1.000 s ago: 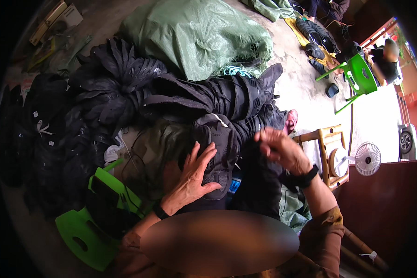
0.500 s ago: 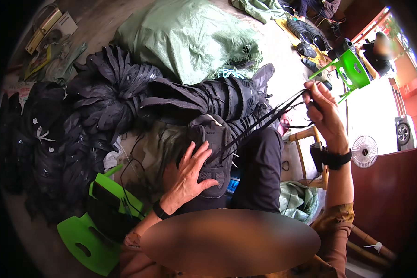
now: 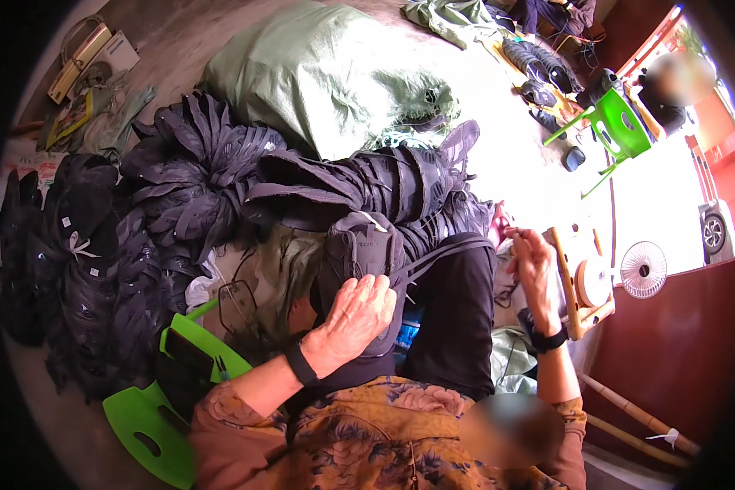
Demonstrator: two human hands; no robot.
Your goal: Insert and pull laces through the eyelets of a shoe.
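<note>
On my lap lies a black sneaker (image 3: 359, 245), its mesh toe toward me and its collar, with a white strip, pointing away. My left hand (image 3: 351, 322) rests across the middle of it, fingers bent and closed on the upper; the thumb is mostly hidden. Black shoelaces (image 3: 449, 257) run slack from the shoe over my right knee. Just beyond their bend, my right hand (image 3: 533, 265) is raised, fingers bent but apart, with no lace clearly seen in them.
Piles of black shoes (image 3: 98, 261) cover the floor at left and ahead. Behind them stands a large pale green sack (image 3: 318, 73). A green chair (image 3: 151, 441) is by my left elbow. A bamboo stool (image 3: 576, 282) and a small white fan (image 3: 643, 268) are at right; another person (image 3: 663, 98) is farther back.
My right hand has come down and inward from its raised spot, and the taut laces have gone slack over the knee. My left hand has slid onto the shoe's middle, its spread fingers now bent.
</note>
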